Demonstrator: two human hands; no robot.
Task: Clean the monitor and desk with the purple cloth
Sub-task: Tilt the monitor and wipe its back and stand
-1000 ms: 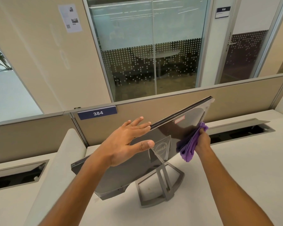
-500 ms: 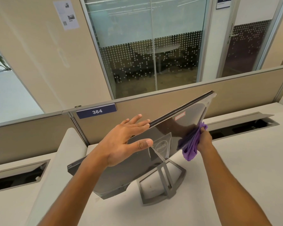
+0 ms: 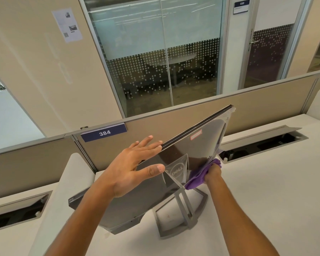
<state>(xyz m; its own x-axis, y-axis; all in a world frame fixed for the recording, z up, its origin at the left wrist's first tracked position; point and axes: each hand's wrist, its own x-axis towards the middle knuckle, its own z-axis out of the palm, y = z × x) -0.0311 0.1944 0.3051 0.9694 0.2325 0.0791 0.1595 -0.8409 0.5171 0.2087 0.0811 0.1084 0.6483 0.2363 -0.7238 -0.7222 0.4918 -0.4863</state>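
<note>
Partition (image 3: pixel 248 115) sign (image 3: pixel 104 133) reads 384; monitor (image 3: pixel 198 148) back shows Dell logo (image 3: pixel 176 170).

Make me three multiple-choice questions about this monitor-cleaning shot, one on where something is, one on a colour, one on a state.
1. Where is the purple cloth?
A. Flat on the desk
B. Against the monitor's back near its lower right edge
C. Draped over the partition

2. What colour is the plate marked 384?
A. Dark blue
B. Red
C. Green

3. How is the left hand?
A. Curled in a fist
B. Pinching the cloth
C. Open, fingers straight over the monitor's top edge

Answers:
1 B: the right hand presses the bunched cloth to the monitor.
2 A: white numerals sit on dark blue.
3 C: the fingers lie straight along the edge, the thumb on the back panel.
</note>
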